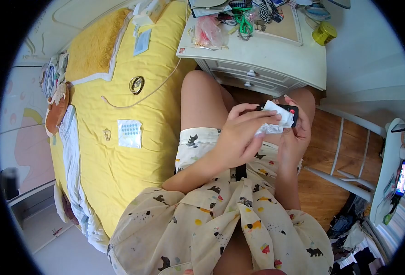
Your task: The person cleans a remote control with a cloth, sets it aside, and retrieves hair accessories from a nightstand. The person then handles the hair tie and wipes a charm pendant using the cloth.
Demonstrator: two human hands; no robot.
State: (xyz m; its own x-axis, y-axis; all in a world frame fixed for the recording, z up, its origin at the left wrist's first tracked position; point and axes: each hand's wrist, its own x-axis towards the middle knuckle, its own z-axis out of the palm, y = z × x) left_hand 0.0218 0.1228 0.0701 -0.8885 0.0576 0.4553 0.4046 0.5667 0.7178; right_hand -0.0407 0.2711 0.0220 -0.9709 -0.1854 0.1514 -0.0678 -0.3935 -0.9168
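Observation:
Over my lap, my right hand holds a black device with a red button; its fingers are wrapped along the far side and end. A crumpled white tissue lies on the device's upper face. My left hand presses the tissue against the device, its fingers bent over it. Much of the device is hidden under the tissue and fingers, so I cannot tell exactly what it is.
To the left, a yellow bed holds a round black item, a cable, a dotted sheet and a blue packet. A cluttered white cabinet stands ahead. At right are a metal-framed chair and a lit phone.

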